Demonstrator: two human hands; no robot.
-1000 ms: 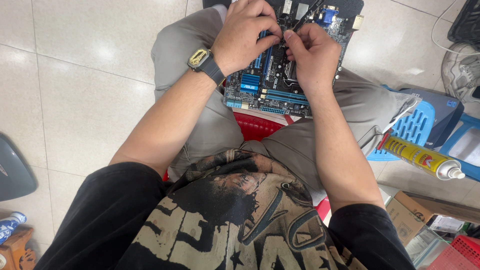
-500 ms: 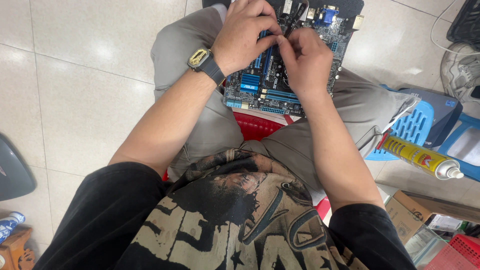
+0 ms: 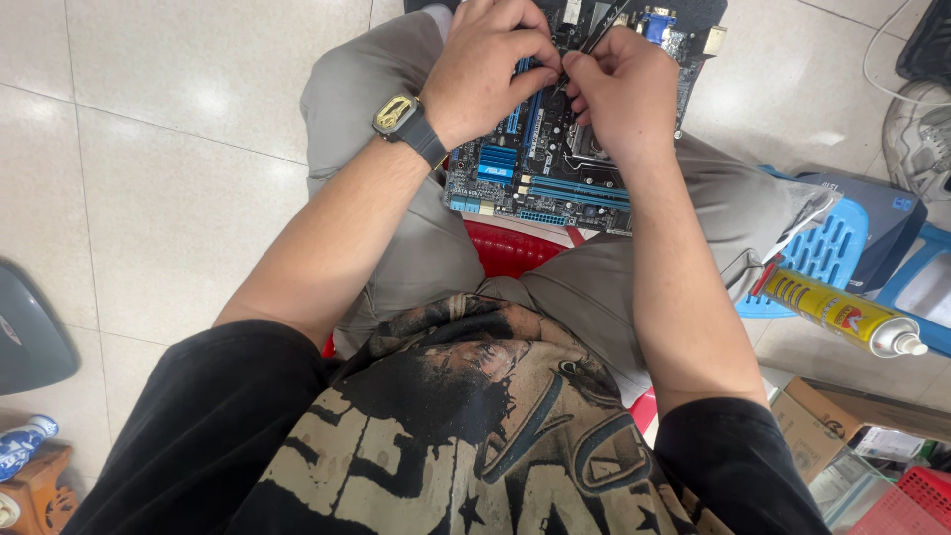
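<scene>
Both hands, left hand [image 3: 490, 69] and right hand [image 3: 619, 94], pinch together over the motherboard [image 3: 540, 173] on the lap, gripping a thin dark tool [image 3: 602, 25] pointing away.

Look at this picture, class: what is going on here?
A seated person has a computer motherboard resting across their knees. Both hands meet over its upper part: the left hand, with a wristwatch, and the right hand, which pinches a thin dark tool with its fingers. A yellow spray can lies to the right, beside a blue plastic stool. The floor is pale tile.
</scene>
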